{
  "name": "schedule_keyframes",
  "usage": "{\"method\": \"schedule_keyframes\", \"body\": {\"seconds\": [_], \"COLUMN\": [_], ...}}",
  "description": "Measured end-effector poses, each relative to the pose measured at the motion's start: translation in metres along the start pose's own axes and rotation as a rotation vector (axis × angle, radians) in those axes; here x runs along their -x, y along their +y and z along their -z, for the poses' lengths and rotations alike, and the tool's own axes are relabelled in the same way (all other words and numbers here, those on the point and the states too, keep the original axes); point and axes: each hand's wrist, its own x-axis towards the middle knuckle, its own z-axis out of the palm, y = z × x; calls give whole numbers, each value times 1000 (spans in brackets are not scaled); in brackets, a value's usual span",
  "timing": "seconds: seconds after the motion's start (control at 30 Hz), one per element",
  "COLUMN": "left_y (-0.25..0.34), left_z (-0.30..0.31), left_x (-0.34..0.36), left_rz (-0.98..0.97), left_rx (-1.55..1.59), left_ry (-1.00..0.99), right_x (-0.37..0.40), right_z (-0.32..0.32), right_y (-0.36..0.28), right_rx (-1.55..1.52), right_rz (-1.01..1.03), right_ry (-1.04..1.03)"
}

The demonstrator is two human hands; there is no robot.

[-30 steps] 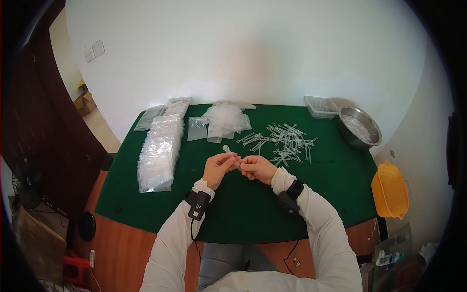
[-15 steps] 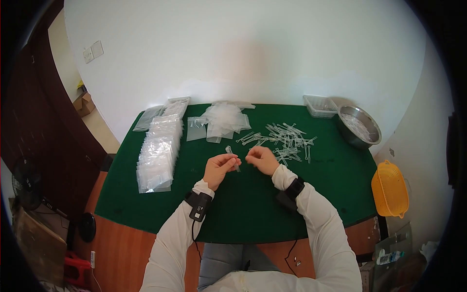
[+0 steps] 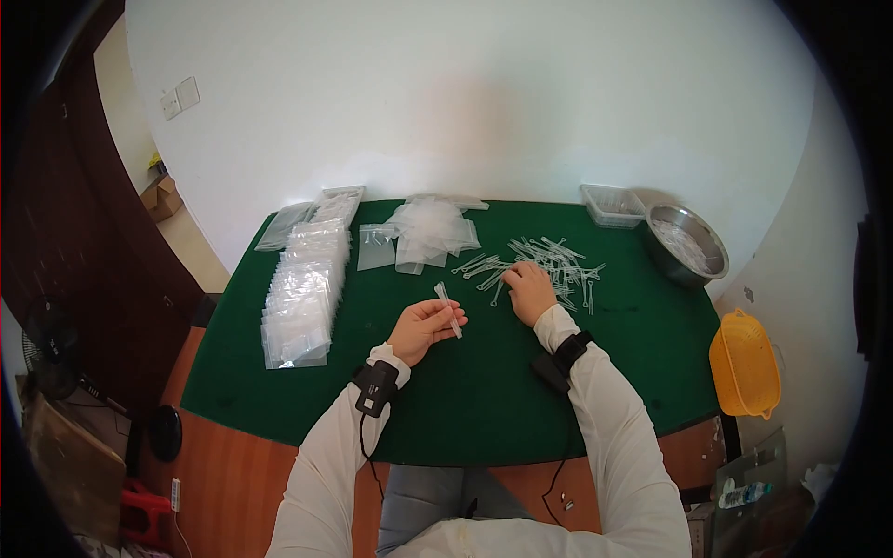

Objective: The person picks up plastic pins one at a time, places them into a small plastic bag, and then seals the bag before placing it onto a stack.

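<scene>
- White wall (image 3: 465,112) backs a table under dark green cloth (image 3: 456,400), with wood-toned floor (image 3: 214,493) showing in front of it.
- Left hand (image 3: 420,327) is closed in a pinch, thumb against fingers, around a small bunch of slim clear sticks (image 3: 443,295), held aslant above the cloth near the table's middle.
- Right hand (image 3: 531,290) reaches to the near-left part of the loose pile of looped clear sticks (image 3: 558,256). Its fingers are curled downward; whether they grip a stick cannot be told.
- Judging by this, the step in hand is picking sticks from the pile while the left hand keeps the bunch together.
- The move seems to call for a light fingertip pinch on one stick, lifted free of those crossing it, and a steady left hold.
- Clear zip-top bags lie left: an overlapping row (image 3: 302,302) along the side, and a looser heap (image 3: 430,232) behind the left hand.
- To the right are a clear plastic tray (image 3: 614,212), a metal bowl (image 3: 662,258) and a yellow basket (image 3: 744,363).
- No writing is readable: the left wrist device (image 3: 377,389) carries a pale mark and the bottle (image 3: 746,494) a label, both too small.
</scene>
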Motion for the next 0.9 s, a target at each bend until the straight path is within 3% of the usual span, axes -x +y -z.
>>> {"method": "schedule_keyframes", "body": {"seconds": [0.1, 0.27, 0.37, 0.63, 0.77, 0.9], "left_y": [0, 2, 2, 2, 1, -1], "left_z": [1, 0, 1, 1, 1, 3], "left_x": [-1, 0, 0, 0, 0, -2], "left_rz": [12, 38, 39, 34, 16, -9], "left_rx": [55, 95, 102, 110, 41, -62], "left_ry": [15, 31, 34, 34, 53, 64], "right_x": [1, -1, -4, 1, 3, 1], "right_z": [-16, -23, -9, -2, 0, -1], "right_y": [5, 14, 7, 6, 11, 15], "right_rx": [137, 15, 55, 319, 357, 267], "right_rz": [260, 189, -54, 47, 16, 27], "right_ry": [329, 178, -152, 63, -11, 57]}}
